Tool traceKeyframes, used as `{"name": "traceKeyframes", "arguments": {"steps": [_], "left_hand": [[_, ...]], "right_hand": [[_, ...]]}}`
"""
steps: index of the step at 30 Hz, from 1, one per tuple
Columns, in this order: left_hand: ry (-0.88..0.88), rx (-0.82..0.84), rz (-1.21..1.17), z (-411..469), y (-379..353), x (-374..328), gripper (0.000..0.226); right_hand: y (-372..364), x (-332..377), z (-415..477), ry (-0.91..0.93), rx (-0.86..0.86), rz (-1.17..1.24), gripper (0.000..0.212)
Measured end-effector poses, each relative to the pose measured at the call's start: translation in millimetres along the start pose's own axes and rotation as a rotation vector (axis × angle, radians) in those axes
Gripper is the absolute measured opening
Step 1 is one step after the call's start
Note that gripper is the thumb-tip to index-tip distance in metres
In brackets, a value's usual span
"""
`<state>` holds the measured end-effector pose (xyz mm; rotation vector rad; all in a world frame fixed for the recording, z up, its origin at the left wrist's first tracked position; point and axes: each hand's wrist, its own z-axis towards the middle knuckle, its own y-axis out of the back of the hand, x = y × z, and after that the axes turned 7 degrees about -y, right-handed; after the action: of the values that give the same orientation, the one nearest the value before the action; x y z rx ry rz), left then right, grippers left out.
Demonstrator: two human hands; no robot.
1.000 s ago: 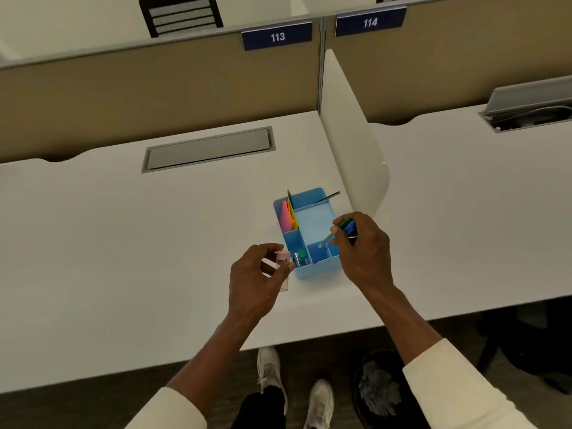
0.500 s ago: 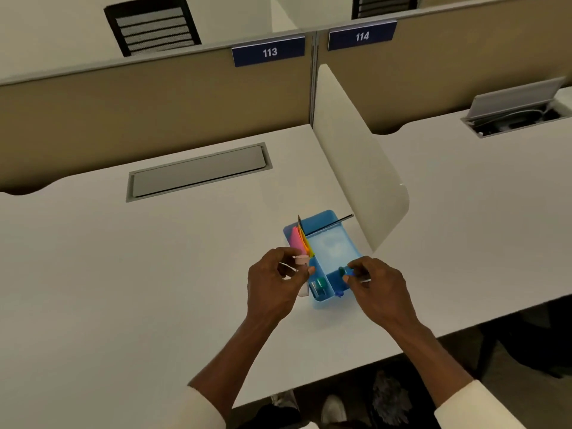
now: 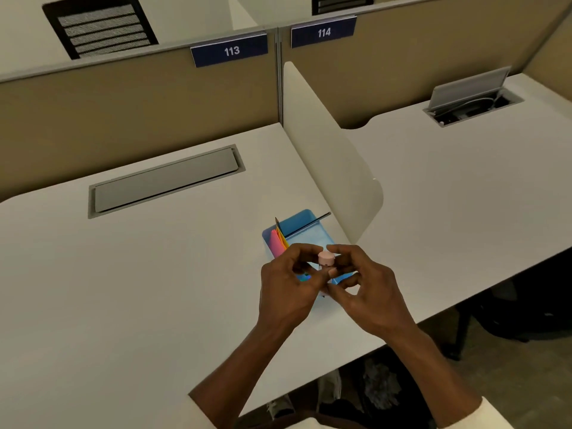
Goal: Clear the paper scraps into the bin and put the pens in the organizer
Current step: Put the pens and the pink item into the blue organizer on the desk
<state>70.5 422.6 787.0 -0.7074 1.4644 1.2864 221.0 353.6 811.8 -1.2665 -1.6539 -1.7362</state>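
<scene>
Head view: both hands are meeting over the desk (image 3: pixel 154 289), the left hand (image 3: pixel 286 289) and right hand (image 3: pixel 368 292) together pinching a pink-capped pen (image 3: pixel 326 261) upright. Just past them at 12 o'clock, the organizer (image 3: pixel 305 226) is holding coloured notes (image 3: pixel 278 243).

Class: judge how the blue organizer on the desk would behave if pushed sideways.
The blue organizer looks like thin plastic, so probably light and apt to slide on the smooth desk. Its low, wide shape suggests it would not tip easily.
</scene>
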Motion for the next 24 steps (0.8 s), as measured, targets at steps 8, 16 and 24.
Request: {"name": "traceKeyframes", "arguments": {"steps": [8, 16, 24], "left_hand": [[0.129, -0.096, 0.11, -5, -7, 7, 0.034], [0.539, -0.258, 0.379, -33, -18, 56, 0.027], [0.628, -0.232, 0.338, -39, -36, 56, 0.024]], "right_hand": [[17, -40, 28, 0.052, -0.086, 0.013, 0.061], [5, -86, 44, 0.097, -0.085, -0.039, 0.043], [-4, -105, 45, 0.25, -0.146, -0.194, 0.041]]}}
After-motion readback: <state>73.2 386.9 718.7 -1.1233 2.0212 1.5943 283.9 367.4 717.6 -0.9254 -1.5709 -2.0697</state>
